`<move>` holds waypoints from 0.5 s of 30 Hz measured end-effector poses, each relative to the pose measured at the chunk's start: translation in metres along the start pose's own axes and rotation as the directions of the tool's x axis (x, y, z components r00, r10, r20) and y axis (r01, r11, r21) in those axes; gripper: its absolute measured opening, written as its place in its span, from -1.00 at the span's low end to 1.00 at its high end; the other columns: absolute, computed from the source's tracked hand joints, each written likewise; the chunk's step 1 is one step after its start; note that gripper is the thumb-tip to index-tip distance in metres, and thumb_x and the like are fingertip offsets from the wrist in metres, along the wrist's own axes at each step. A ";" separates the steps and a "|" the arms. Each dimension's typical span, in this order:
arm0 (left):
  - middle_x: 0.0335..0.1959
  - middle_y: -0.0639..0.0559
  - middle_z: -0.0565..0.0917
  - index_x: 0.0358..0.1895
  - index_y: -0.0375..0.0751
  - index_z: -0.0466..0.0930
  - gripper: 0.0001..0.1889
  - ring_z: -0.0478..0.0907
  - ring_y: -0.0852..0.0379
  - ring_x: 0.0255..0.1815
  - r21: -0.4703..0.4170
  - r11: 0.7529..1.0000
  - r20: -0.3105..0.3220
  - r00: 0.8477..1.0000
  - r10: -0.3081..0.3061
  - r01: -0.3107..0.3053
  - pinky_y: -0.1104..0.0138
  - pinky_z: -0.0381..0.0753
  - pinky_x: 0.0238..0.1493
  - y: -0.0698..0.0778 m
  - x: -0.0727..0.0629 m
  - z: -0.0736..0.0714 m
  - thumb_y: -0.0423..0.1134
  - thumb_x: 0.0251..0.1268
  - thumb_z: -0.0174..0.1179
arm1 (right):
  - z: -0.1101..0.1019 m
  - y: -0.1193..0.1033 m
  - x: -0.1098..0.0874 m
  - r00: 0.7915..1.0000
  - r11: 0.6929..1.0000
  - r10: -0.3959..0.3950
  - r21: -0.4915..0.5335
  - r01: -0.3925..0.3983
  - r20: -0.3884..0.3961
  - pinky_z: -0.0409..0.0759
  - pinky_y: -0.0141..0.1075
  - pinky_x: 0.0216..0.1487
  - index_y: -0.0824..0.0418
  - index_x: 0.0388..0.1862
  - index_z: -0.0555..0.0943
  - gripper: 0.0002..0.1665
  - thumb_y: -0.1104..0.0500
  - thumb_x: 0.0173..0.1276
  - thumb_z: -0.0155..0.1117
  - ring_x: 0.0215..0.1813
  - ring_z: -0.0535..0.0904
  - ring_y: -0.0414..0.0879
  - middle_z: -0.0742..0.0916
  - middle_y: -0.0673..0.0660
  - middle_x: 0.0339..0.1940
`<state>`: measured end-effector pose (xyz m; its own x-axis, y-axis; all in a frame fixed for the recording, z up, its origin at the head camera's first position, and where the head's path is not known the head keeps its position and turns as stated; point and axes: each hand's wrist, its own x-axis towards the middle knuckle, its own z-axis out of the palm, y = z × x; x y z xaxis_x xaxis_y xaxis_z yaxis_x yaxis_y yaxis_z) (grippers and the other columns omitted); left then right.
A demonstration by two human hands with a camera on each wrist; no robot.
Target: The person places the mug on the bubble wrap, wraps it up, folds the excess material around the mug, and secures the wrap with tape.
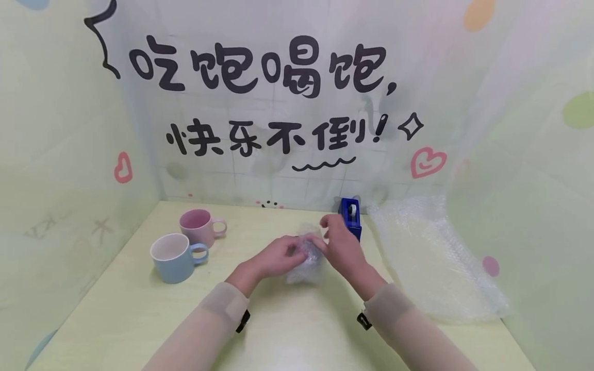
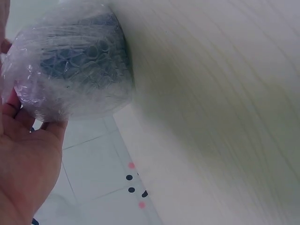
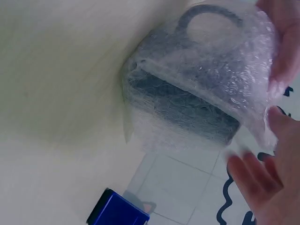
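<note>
A bubble-wrapped mug (image 1: 312, 257) stands on the table between both hands. Through the cloudy wrap its handle and a dark bluish body show in the right wrist view (image 3: 187, 108). My left hand (image 1: 280, 256) grips the wrapped mug near its top, thumb on the near side and fingers behind. In the left wrist view those fingers (image 2: 55, 131) lie against the wrap. My right hand (image 1: 342, 247) is at the other side, its thumb touching the upper edge of the wrap. The other right fingers (image 3: 253, 173) are blurred and spread away from the mug.
A blue tape dispenser (image 1: 351, 216) stands behind the right hand. At left are a pink mug (image 1: 197, 226) and a light blue mug (image 1: 174, 263). A sheet of bubble wrap (image 1: 431, 263) lies at right. Printed curtains (image 1: 278, 180) surround the table (image 1: 287, 330).
</note>
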<state>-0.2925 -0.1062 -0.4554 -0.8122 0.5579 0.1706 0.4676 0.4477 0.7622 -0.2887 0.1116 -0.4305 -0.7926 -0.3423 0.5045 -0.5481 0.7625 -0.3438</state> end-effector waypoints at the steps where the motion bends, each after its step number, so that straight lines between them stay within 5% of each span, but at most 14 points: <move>1: -0.08 -0.05 0.74 0.07 -0.19 0.63 -0.78 0.60 0.13 -0.08 -0.003 1.000 0.001 1.000 -0.012 0.012 0.18 0.64 0.08 0.001 0.000 0.000 -0.13 0.62 0.19 | -0.003 0.003 -0.005 0.998 0.999 -0.032 -0.003 0.032 -0.056 0.75 -0.11 -0.22 0.28 0.05 0.53 -0.62 0.09 0.54 0.49 -0.17 0.71 0.04 0.72 0.20 -0.10; 4: 0.33 -0.23 0.73 0.44 -0.18 0.34 -0.50 0.70 -0.03 0.22 -0.042 0.997 -0.006 0.998 -0.067 0.067 0.03 0.65 0.33 0.004 0.001 0.000 -0.13 0.61 0.24 | -0.010 0.010 -0.018 0.984 0.984 -0.167 -0.072 0.163 -0.062 0.77 -0.06 -0.05 0.26 -0.03 0.64 -0.73 0.13 0.48 0.49 -0.07 0.70 0.07 0.76 0.17 -0.11; 8: 0.63 -0.31 0.48 0.62 -0.09 0.01 -0.24 0.55 -0.23 0.54 -0.079 0.993 -0.017 0.996 -0.091 0.089 -0.12 0.54 0.53 0.006 0.001 0.000 -0.16 0.58 0.28 | -0.010 0.018 -0.034 0.939 0.929 -0.314 -0.160 0.334 0.139 0.72 0.05 0.32 0.21 0.21 0.75 -0.55 -0.01 0.47 0.50 0.23 0.72 0.11 0.83 0.13 0.15; 11: 0.67 -0.28 0.43 0.53 -0.13 0.28 -0.43 0.45 -0.29 0.63 -0.040 0.997 0.000 0.998 -0.061 0.061 -0.17 0.48 0.60 0.006 0.001 0.000 -0.18 0.61 0.25 | -0.006 0.020 -0.042 0.917 0.899 -0.329 -0.221 0.377 0.224 0.64 0.10 0.43 0.16 0.43 0.69 -0.31 -0.19 0.48 0.48 0.36 0.68 0.12 0.80 0.10 0.30; 15: 0.75 -0.33 0.28 0.07 -0.19 0.71 -0.81 0.33 -0.36 0.71 0.071 0.997 0.018 1.000 -0.006 0.005 -0.17 0.42 0.65 0.005 0.000 0.000 -0.20 0.64 0.21 | -0.003 0.016 -0.041 0.923 0.908 -0.272 -0.245 0.340 0.274 0.53 0.20 0.49 0.07 0.46 0.68 -0.25 -0.32 0.48 0.43 0.49 0.58 0.18 0.78 0.08 0.37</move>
<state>-0.2904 -0.1039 -0.4520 -0.8086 0.5677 0.1548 0.4875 0.4989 0.7166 -0.2641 0.1394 -0.4546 -0.6554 -0.6734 0.3422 -0.7019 0.7103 0.0534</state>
